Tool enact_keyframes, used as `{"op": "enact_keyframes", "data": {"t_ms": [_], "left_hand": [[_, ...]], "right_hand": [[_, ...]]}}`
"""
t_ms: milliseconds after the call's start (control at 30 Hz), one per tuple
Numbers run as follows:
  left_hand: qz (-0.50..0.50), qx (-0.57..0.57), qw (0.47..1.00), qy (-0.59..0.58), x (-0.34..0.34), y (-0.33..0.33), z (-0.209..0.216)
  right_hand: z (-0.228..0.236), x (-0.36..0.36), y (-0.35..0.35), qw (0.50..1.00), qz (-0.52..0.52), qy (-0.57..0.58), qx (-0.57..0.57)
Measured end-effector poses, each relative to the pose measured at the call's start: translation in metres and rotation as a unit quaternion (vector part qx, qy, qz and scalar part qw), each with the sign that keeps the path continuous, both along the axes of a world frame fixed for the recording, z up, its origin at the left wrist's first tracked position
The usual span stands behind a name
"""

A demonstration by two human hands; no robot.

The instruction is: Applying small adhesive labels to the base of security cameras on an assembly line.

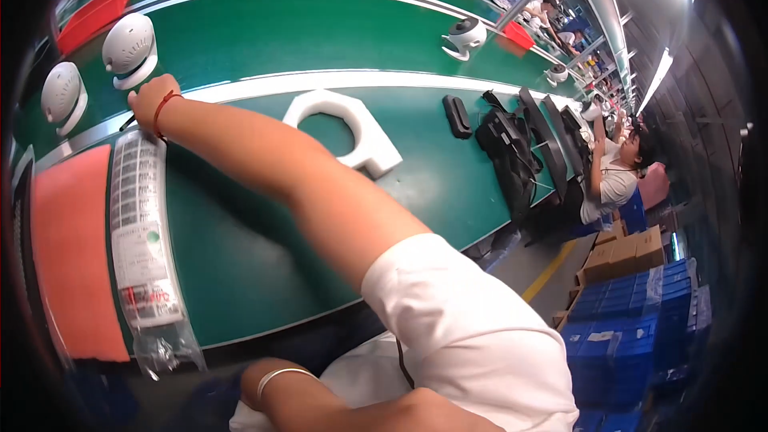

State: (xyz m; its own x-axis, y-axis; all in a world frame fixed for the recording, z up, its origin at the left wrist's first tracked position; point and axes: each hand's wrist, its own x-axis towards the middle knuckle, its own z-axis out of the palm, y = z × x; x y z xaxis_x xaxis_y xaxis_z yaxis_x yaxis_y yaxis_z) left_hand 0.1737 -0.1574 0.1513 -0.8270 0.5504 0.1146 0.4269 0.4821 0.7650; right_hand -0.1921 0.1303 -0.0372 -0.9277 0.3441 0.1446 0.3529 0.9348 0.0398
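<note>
My right hand [154, 102], with a red cord at the wrist, reaches far left across the green bench. Its fingers are curled, and a thin dark thing shows below them; what it is I cannot make out. Just beyond the hand, a white round-headed camera-like device [130, 42] stands on a curved foot. A similar white device [62, 94] stands to the left. Below the hand lies a clear plastic bag [144, 216] with sheets of printed labels. At the bottom, my left hand [253, 380] is bent down by my lap beneath a pale bangle, its fingers hidden.
A white foam ring-shaped block [372, 136] lies beyond my right forearm. An orange-pink sheet [76, 252] is at left. Black pouches and a tool-like item [508, 148] lie right, near a co-worker [620, 180]. Blue crates [632, 320] and cartons [624, 254] stand right.
</note>
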Motion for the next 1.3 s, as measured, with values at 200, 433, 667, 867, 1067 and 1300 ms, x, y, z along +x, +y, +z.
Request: {"op": "enact_keyframes", "data": {"t_ms": [200, 433, 667, 867, 1067, 1300], "left_hand": [[-0.23, 0.108, 0.945, -0.206, -0.067, 0.074, 0.034], [-0.426, 0.199, 0.78, -0.414, -0.103, 0.087, -0.015], [-0.611, 0.283, 0.435, -0.598, -0.119, 0.128, -0.052], [-0.596, 0.455, 0.36, -0.556, -0.098, 0.118, -0.07], [-0.561, 0.584, 0.333, -0.482, -0.106, 0.12, -0.068], [-0.665, 0.28, 0.371, -0.585, -0.121, 0.108, -0.063]], "right_hand": [[-0.03, -0.021, 0.053, 0.981, -0.1, 0.1, -0.135], [-0.022, -0.072, 0.043, 0.998, -0.038, 0.027, -0.038], [-0.045, -0.044, 0.096, 0.999, -0.028, -0.007, 0.041], [-0.035, -0.003, 0.112, 0.992, 0.009, 0.106, 0.068], [-0.012, 0.069, 0.125, 0.987, 0.074, 0.044, 0.135], [0.021, 0.141, 0.123, 0.982, 0.089, 0.074, 0.15]]}}
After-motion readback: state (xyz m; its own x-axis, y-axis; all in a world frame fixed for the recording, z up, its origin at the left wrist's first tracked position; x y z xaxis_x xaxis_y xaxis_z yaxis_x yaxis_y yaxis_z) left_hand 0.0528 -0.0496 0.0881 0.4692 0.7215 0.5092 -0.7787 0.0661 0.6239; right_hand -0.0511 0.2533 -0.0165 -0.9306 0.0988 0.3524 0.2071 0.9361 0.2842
